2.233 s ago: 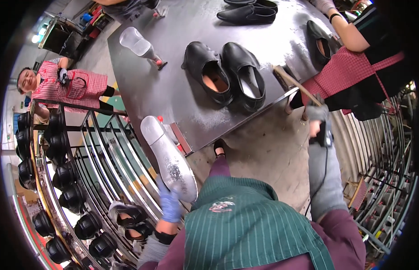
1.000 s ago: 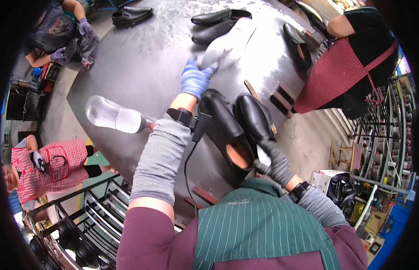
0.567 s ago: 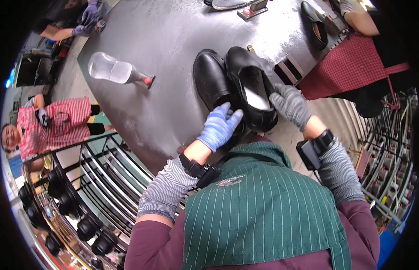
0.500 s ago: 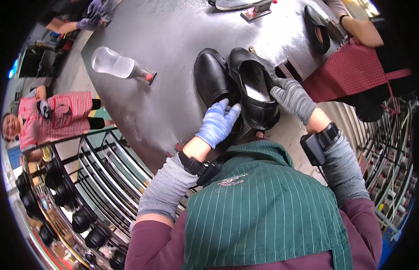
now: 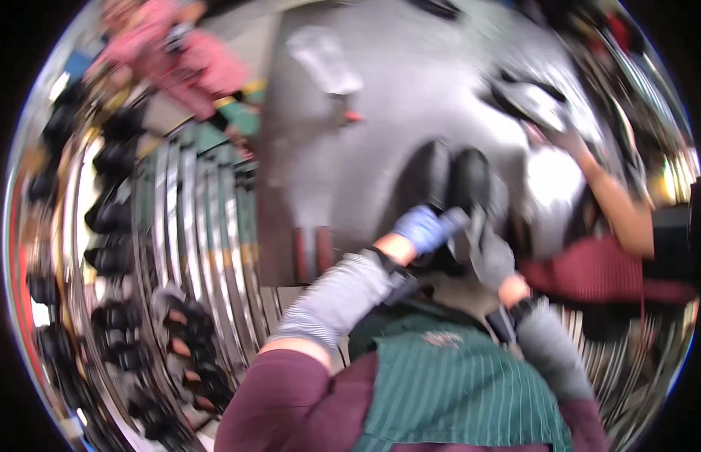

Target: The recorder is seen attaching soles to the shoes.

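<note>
Two black slip-on shoes stand side by side near the table's front edge, toes pointing away from me. Motion blurs the whole view. My left hand (image 5: 420, 229), in a blue glove, is at the heel end of the left shoe (image 5: 429, 177). Its fingers reach across toward the opening of the right shoe (image 5: 471, 179). In a grey glove, my right hand (image 5: 491, 258) lies along the right side of the right shoe, near its heel. The fingers of both hands are smeared, so their grip is unclear.
On the grey table (image 5: 396, 83) lies a pale clear shoe-shaped form (image 5: 324, 60) with a red-tipped piece. At right, a co-worker's bare arm (image 5: 618, 200) reaches to a dark shoe (image 5: 531, 102). Racks of black shoes (image 5: 113, 211) stand left; a person in pink (image 5: 177, 56) is beyond.
The view has swung left, so table and shoes sit lower and farther right. My left hand has gone from the left shoe toward the right one. The co-worker's arm now extends over the table.
</note>
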### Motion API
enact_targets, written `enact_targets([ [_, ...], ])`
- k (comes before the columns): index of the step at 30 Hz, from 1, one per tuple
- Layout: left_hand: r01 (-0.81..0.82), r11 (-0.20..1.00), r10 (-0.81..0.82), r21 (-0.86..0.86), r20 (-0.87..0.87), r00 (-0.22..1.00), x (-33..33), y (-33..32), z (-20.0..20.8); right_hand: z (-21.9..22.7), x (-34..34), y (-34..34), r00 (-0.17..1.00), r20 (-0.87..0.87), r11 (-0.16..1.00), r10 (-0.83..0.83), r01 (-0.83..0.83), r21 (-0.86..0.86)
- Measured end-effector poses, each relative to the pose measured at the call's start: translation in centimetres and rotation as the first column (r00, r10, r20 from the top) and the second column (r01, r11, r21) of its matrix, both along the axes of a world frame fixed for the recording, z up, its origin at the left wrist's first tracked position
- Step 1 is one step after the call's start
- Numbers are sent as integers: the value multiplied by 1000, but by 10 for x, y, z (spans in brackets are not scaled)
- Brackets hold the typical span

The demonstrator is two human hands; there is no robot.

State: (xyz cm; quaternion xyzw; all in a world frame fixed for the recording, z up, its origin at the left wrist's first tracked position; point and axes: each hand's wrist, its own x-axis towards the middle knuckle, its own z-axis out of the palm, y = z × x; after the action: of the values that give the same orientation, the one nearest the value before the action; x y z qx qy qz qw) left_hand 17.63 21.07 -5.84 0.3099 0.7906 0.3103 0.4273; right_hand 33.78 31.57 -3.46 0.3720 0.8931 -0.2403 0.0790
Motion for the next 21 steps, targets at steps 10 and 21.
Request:
enact_targets([
  [10, -198, 965, 202, 172, -1, 979, -23, -101, 28, 40, 10, -8, 748, -567, 900, 346, -435, -25],
  [21, -705, 668, 214, -238, -846, 489, -210, -484, -47, 61, -90, -46, 828, -487, 890, 277, -412, -194],
])
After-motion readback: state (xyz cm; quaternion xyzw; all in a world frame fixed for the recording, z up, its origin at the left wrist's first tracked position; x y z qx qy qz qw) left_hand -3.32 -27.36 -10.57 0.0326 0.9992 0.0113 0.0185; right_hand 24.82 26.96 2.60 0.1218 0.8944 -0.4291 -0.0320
